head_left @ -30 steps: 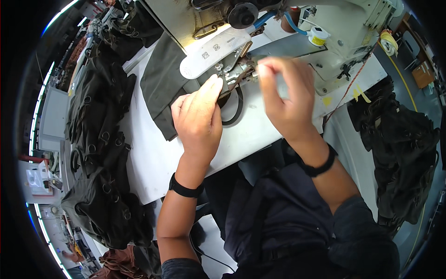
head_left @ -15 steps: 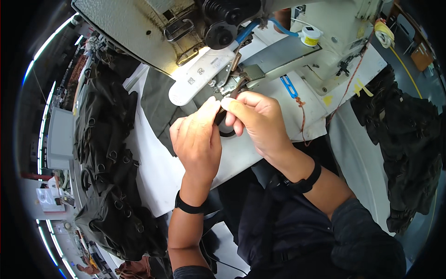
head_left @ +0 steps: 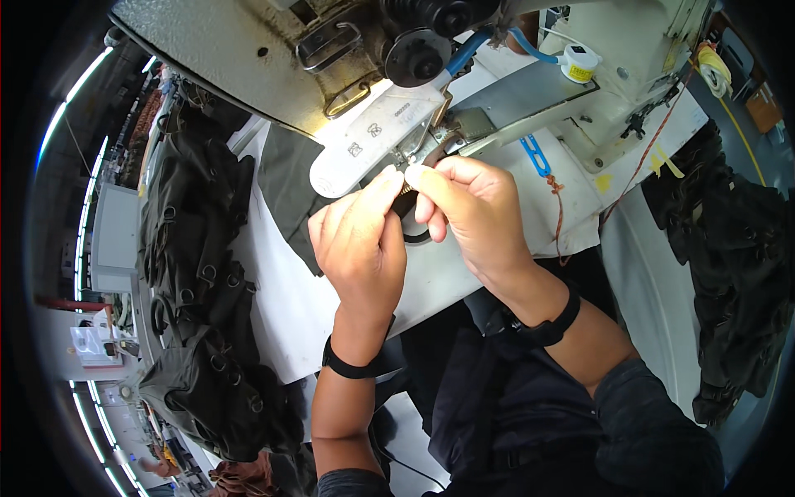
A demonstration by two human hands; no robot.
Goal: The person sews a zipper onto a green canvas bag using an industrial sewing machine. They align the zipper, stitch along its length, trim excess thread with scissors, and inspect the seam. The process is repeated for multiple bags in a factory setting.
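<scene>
White table [head_left: 290, 335], sewing machine [head_left: 219, 70] above, left hand [head_left: 358, 240] and right hand [head_left: 479, 214] pinching dark fabric [head_left: 288, 180] near the needle

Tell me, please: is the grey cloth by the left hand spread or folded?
Spread, where visible: the cloth lies flat on the table. Part is hidden behind the left hand; there I cannot tell.

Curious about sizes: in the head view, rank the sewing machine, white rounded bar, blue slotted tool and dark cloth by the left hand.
Largest: sewing machine
White rounded bar and dark cloth: too alike to rank; cloth partly hidden
Smallest: blue slotted tool
</scene>
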